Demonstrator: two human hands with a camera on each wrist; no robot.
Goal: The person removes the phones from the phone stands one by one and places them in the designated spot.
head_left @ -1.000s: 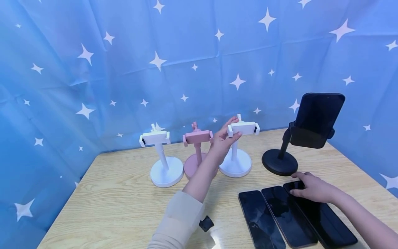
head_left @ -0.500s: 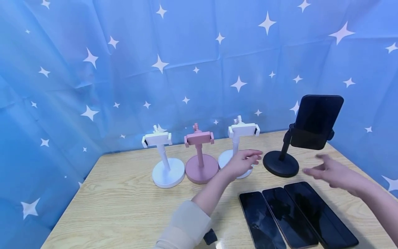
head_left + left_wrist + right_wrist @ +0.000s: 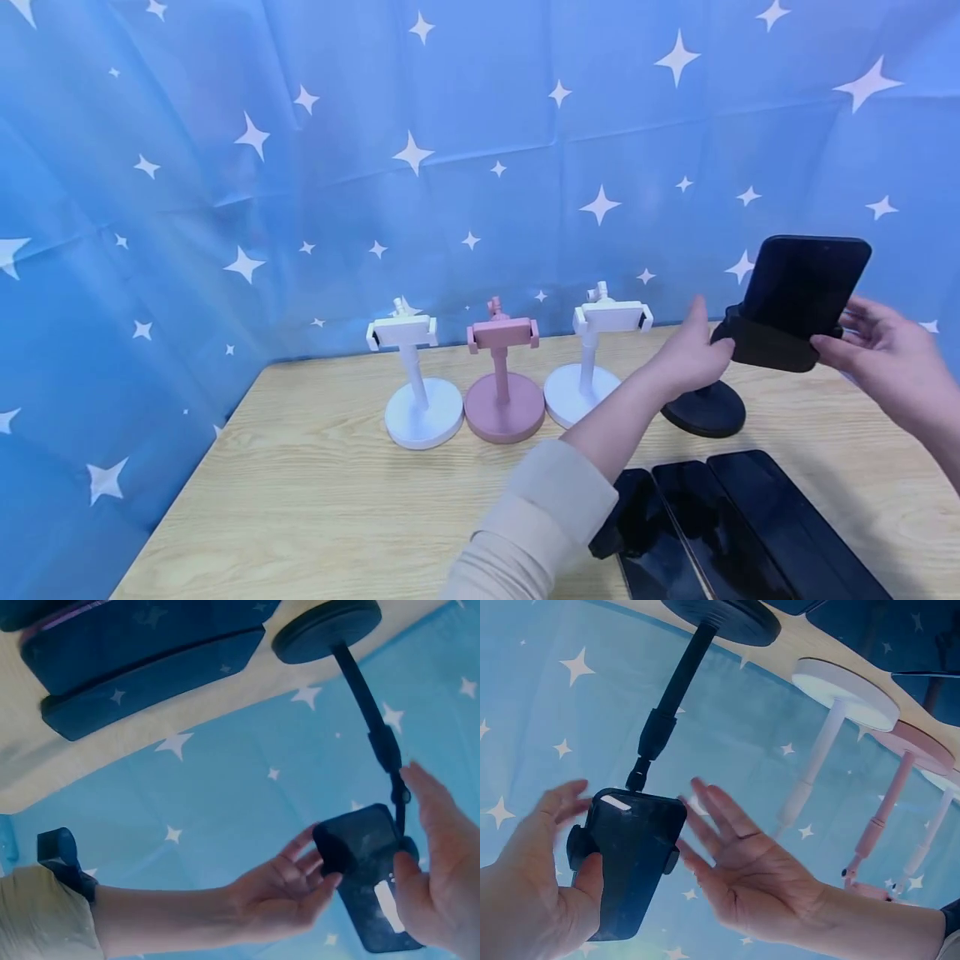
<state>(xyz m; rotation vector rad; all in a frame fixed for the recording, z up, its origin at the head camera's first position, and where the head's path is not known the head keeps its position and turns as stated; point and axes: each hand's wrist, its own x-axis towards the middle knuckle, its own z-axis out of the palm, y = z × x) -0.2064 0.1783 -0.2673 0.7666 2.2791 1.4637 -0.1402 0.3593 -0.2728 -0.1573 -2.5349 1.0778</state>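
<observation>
A black phone stand (image 3: 705, 408) carries an upright dark phone (image 3: 806, 283) in its clamp (image 3: 772, 346). My right hand (image 3: 896, 354) holds the clamp's right end, thumb in front and fingers curled behind. On the opposite side, my left hand (image 3: 690, 354) reaches to the clamp's left end with its fingers extended. Seen from the right wrist, the left hand (image 3: 757, 870) is spread beside the phone (image 3: 634, 862), palm showing, while the right thumb (image 3: 591, 881) overlaps the phone's left edge. The stand's pole is partly hidden behind the left hand in the head view.
Left of the black stand are a white phone stand (image 3: 588, 387), a pink one (image 3: 504, 404) and another white one (image 3: 422, 408). Three dark phones, the rightmost (image 3: 795, 525) among them, lie side by side at the front right. A starred blue curtain (image 3: 480, 125) hangs behind the table.
My left hand has left the nearest white stand and moved right to the black stand's clamp. The right hand has lifted off the rightmost lying phone and come up to the clamp's right end.
</observation>
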